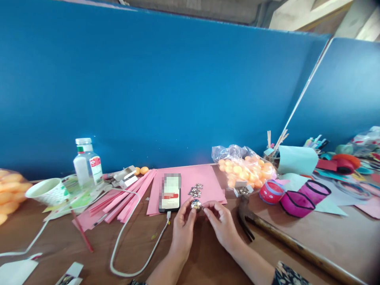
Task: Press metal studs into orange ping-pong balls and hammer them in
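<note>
A small shiny silver ball (196,204) sits between the thumb and fingers of my left hand (184,223), just in front of a pink paper sheet. At the ball's right side, my right hand (220,222) has its thumb and forefinger pinched together; whatever is between them is too small to name. Beyond the ball, a loose heap of small shiny metal pieces (195,190), resembling thumbtacks, lies on the pink paper (209,176). A phone (170,192) with its screen lit rests on the same paper, left of the heap.
A claw hammer (276,229) lies right of my hands. Behind it are a small box of metal pieces (243,190) and a bag of orange balls (246,170). Leftward, a white cable (118,237) loops near pink paper strips (130,200), bottles (89,162) and a paper cup (49,192).
</note>
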A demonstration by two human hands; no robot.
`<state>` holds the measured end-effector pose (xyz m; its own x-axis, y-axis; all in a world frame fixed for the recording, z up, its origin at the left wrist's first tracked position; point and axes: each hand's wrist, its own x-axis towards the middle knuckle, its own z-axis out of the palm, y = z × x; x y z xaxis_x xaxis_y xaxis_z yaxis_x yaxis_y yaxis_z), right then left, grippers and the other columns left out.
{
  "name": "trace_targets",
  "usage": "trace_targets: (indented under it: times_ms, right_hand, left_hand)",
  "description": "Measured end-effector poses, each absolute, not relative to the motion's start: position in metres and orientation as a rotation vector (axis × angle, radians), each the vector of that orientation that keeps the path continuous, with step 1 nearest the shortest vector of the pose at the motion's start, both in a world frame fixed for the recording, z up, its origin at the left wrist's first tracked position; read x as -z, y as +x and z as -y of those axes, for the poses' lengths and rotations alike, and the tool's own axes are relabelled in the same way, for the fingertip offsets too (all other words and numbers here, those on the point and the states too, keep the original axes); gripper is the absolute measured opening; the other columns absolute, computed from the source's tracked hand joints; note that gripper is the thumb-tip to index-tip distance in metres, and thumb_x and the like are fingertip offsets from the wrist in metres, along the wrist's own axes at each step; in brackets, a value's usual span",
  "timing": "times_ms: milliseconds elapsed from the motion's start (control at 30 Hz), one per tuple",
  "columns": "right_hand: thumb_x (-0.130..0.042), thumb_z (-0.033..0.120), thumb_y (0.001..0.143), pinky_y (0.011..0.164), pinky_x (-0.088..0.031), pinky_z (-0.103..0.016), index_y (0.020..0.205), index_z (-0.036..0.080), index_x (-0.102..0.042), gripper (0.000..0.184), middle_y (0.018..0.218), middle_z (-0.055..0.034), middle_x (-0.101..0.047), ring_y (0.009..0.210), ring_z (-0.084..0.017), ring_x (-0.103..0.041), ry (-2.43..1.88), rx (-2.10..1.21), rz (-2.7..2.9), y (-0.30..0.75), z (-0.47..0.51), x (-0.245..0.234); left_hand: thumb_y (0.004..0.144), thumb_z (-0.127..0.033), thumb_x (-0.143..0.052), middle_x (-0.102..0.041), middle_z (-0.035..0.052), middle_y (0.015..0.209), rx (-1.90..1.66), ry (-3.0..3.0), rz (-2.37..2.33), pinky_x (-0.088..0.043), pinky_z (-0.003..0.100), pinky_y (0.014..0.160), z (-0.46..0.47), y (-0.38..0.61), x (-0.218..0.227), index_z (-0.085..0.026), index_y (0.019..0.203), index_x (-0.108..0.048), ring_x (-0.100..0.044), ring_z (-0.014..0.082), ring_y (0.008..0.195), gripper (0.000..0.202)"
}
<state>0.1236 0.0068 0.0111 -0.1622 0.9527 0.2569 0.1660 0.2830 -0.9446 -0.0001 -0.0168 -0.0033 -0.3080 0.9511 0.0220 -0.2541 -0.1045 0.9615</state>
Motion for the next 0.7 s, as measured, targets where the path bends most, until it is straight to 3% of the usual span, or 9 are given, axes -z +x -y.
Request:
trace_targets:
  times_ms: [400, 700]
  right_hand:
    - [-0.051, 0.03, 0.082, 0.061, -0.047, -0.024, 0.082, 0.017, -0.057, 0.015, 0.077, -0.0036, -0.061, 0.07, -0.016, -0.057, -1.076, -0.992, 1.554, 0.1291, -0.0107, -0.0061]
    - [-0.053, 0.034, 0.08, 0.06, -0.051, -0.027, 0.086, 0.017, -0.058, 0.018, 0.074, -0.0033, -0.063, 0.064, -0.016, -0.06, -1.052, -1.118, 1.44, 0.1263, -0.0116, -0.0021]
  left_hand:
    - [0.077, -0.032, -0.057, -0.054, 0.0056, 0.124, -1.563, 0.984, -1.22, -0.034, 0.034, 0.1, 0.0183, 0.0005, 0.001, -0.023, 0.114, -0.056, -0.046, 0.021, 0.118, 0.038]
    - [0.074, -0.032, -0.059, -0.058, 0.0077, 0.12, -1.508, 0.929, -1.213, -0.04, 0.034, 0.095, 0.016, -0.0008, 0.0034, -0.019, 0.114, -0.054, -0.052, 0.022, 0.111, 0.042]
